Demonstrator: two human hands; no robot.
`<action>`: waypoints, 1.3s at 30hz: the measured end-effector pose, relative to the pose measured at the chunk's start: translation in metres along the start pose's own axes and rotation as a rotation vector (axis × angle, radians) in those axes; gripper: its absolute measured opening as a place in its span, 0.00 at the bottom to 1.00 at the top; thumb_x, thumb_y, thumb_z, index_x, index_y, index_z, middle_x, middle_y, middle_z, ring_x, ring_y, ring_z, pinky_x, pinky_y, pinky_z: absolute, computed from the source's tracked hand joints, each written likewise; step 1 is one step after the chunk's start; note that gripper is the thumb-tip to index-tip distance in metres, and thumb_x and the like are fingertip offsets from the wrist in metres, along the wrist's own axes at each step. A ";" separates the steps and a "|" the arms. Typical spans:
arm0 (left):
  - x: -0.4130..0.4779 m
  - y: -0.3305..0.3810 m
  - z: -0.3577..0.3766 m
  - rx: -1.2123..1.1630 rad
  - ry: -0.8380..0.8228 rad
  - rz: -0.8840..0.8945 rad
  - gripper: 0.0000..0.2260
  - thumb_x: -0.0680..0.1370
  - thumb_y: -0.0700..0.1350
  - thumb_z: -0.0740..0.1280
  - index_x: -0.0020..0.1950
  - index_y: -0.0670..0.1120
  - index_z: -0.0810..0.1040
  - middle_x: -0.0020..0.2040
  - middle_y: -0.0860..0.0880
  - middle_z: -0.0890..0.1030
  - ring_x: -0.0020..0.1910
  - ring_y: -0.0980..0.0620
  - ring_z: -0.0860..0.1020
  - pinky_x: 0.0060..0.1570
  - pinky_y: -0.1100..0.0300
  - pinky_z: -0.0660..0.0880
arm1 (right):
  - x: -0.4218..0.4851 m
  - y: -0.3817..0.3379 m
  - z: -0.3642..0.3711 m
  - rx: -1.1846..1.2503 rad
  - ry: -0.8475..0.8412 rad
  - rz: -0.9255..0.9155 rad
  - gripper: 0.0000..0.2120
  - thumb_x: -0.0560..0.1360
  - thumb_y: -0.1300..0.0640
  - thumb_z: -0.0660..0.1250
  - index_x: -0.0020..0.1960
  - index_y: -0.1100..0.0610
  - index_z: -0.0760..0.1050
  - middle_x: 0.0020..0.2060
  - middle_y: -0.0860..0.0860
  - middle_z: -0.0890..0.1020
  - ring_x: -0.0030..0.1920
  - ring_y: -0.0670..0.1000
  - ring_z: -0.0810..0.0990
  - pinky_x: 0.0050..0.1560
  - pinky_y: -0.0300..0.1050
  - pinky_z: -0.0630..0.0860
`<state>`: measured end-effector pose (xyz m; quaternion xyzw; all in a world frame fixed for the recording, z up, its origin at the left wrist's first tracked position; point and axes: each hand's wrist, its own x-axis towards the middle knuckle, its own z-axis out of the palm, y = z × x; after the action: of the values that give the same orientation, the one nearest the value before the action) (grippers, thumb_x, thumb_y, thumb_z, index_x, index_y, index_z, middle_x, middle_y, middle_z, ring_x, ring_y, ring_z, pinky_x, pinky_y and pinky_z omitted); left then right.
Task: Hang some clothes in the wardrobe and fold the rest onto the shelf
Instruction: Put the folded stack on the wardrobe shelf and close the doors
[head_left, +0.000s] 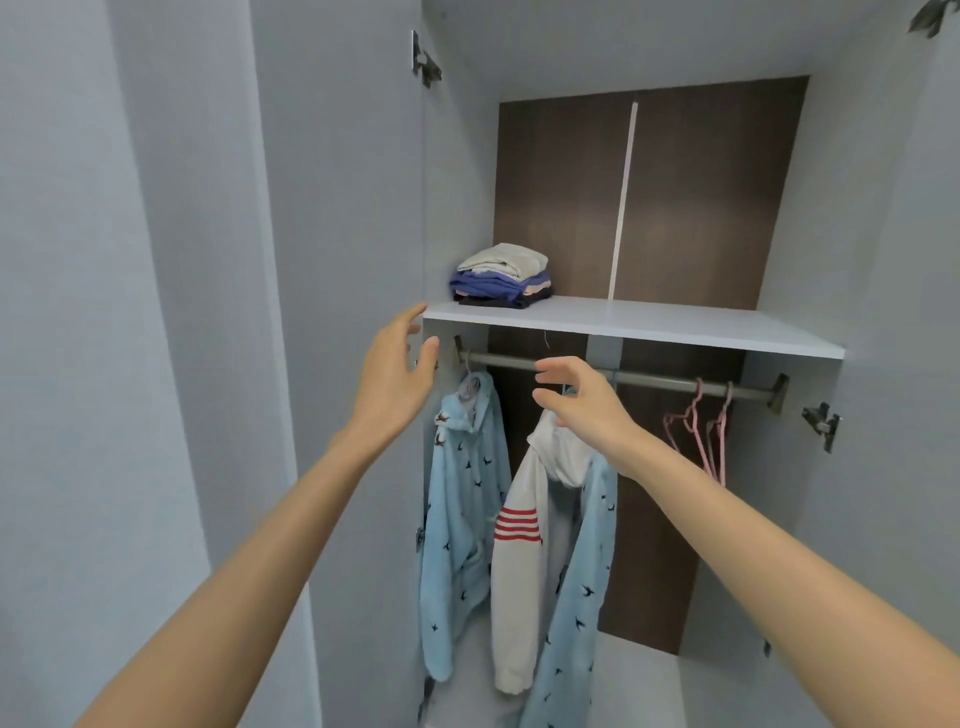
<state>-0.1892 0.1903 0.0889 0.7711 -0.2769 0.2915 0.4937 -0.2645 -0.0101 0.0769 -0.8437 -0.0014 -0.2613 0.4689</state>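
Most of the job looks done. A small folded stack of cream, blue and dark soft clothes (501, 278) sits at the far left of the smooth white laminate shelf (675, 325). Below it, a fluffy light-blue fleece robe printed with small dark birds (467, 499) and a white hooded sweatshirt with red sleeve stripes (524, 545) hang from the grey metal rail (649, 379). Two thin pink hangers (701, 431) dangle bare near the rail's right end, so more could go up, though I see no loose clothes. The left hand (395, 374) hovers by the shelf's left front corner, the right hand (582, 400) before the rail above the sweatshirt; both are spread, apart and hold nothing
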 end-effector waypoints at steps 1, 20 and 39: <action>-0.006 -0.002 -0.007 0.013 0.027 0.005 0.19 0.81 0.45 0.60 0.72 0.48 0.65 0.66 0.45 0.72 0.64 0.49 0.71 0.64 0.50 0.69 | -0.006 -0.005 0.005 0.002 -0.012 -0.004 0.16 0.78 0.60 0.65 0.65 0.53 0.71 0.58 0.46 0.76 0.59 0.46 0.74 0.63 0.48 0.73; 0.000 -0.155 -0.086 -0.170 0.010 -0.293 0.27 0.81 0.42 0.61 0.77 0.48 0.54 0.70 0.47 0.70 0.68 0.52 0.70 0.56 0.76 0.64 | 0.012 -0.011 0.212 0.060 -0.094 0.020 0.17 0.78 0.61 0.64 0.67 0.54 0.70 0.60 0.44 0.74 0.46 0.41 0.76 0.44 0.28 0.71; 0.006 -0.168 -0.080 -0.445 -0.288 -0.115 0.22 0.77 0.37 0.66 0.70 0.48 0.70 0.65 0.51 0.76 0.61 0.50 0.77 0.61 0.49 0.75 | 0.007 0.035 0.308 0.165 0.267 -0.108 0.29 0.75 0.58 0.70 0.73 0.49 0.65 0.66 0.39 0.72 0.62 0.39 0.74 0.58 0.37 0.77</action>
<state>-0.0789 0.3232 0.0201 0.6917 -0.3574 0.0821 0.6222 -0.1140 0.2123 -0.0782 -0.7586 -0.0060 -0.3951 0.5180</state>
